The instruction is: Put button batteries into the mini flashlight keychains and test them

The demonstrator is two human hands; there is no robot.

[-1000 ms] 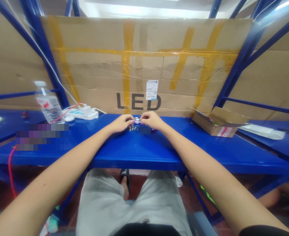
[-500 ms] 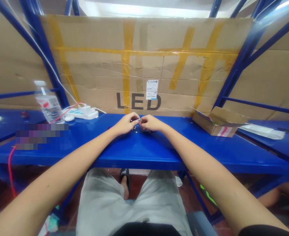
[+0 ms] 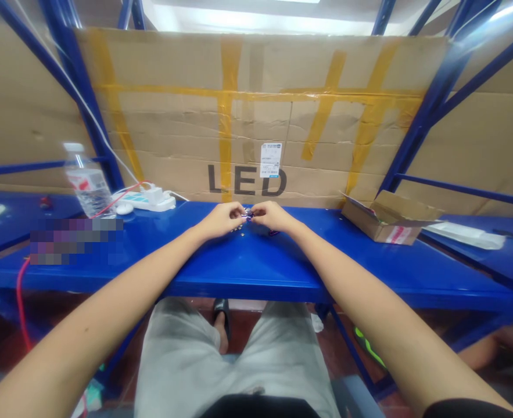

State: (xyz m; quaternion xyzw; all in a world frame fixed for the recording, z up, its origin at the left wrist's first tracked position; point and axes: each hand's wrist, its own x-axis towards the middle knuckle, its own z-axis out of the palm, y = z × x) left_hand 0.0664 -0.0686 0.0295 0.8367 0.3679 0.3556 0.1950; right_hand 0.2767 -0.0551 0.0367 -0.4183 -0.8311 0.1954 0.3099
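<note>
My left hand (image 3: 223, 219) and my right hand (image 3: 271, 215) meet over the far middle of the blue table (image 3: 247, 261). Their fingertips are pinched on a small shiny metallic and purple piece (image 3: 248, 215), too small to name. Below the fingers lie several tiny shiny bits (image 3: 243, 234) on the table top. A small purple thing (image 3: 274, 233) shows under my right hand, partly hidden by it.
At the left stand a clear water bottle (image 3: 88, 188) and a white power strip (image 3: 149, 200) with cables. An open cardboard box (image 3: 395, 217) sits at the right beside a white packet (image 3: 465, 233). A large cardboard sheet (image 3: 173, 128) walls off the back.
My fingertips have shifted slightly, and more of the small shiny piece shows between them. The hands stay in about the same place.
</note>
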